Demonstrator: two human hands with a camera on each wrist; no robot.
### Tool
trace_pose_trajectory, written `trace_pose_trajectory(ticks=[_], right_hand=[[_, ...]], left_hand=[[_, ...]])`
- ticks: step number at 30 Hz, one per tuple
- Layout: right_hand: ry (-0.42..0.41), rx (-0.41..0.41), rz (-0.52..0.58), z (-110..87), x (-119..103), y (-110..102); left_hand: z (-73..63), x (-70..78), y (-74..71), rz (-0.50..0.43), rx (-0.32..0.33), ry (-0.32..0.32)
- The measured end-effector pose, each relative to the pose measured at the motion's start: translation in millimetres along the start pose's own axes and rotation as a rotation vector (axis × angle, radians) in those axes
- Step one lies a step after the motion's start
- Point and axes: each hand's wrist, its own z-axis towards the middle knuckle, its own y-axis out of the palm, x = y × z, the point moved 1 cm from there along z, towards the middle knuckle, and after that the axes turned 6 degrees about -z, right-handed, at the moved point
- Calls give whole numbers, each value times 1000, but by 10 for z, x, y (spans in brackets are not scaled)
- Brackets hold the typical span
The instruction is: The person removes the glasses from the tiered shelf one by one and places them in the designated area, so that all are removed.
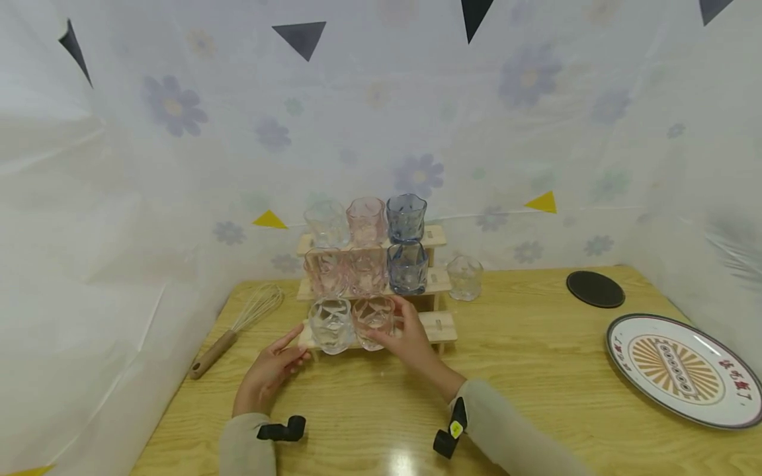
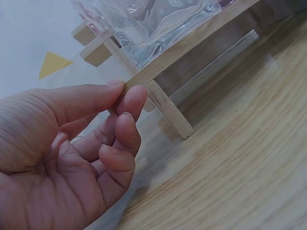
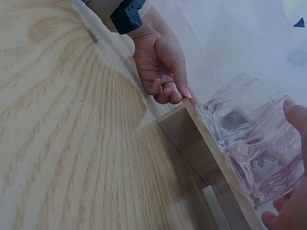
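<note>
A three-tier wooden rack (image 1: 442, 325) stands on the table with wavy glasses on every step. My left hand (image 1: 268, 370) pinches the left end of the lowest step between thumb and forefinger, seen closely in the left wrist view. On that step, my right hand (image 1: 411, 340) grips a pink glass (image 1: 373, 316), thumb in front and fingers at its right side. A clear glass (image 1: 331, 324) sits against its left. The middle step holds two pink glasses and a blue glass (image 1: 407, 270). Up top are a clear, a pink and another blue glass (image 1: 407, 218).
One clear glass (image 1: 465, 277) stands on the table right of the rack. A whisk (image 1: 229, 337) lies at the left edge. Toward the right are a black round coaster (image 1: 595, 289) and a large patterned plate (image 1: 714, 350). Floral sheeting (image 1: 357, 99) hangs behind.
</note>
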Motion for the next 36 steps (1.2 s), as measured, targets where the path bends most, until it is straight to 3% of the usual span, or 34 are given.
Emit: trace_pose_trajectory(ticks=[11,19,25,36], right_hand=[[35,23,60,-13,10,58],[19,70,42,-41,-42,32],[-19,97,11,-73,-64,-37],[-11,106,0,-196,4,-260]], left_hand=[[5,-9,15,43,13,-4],[12,-6,28,25,5,-9],[39,-18,4,11,14,-11],[28,-34,-34,13,-13,13]])
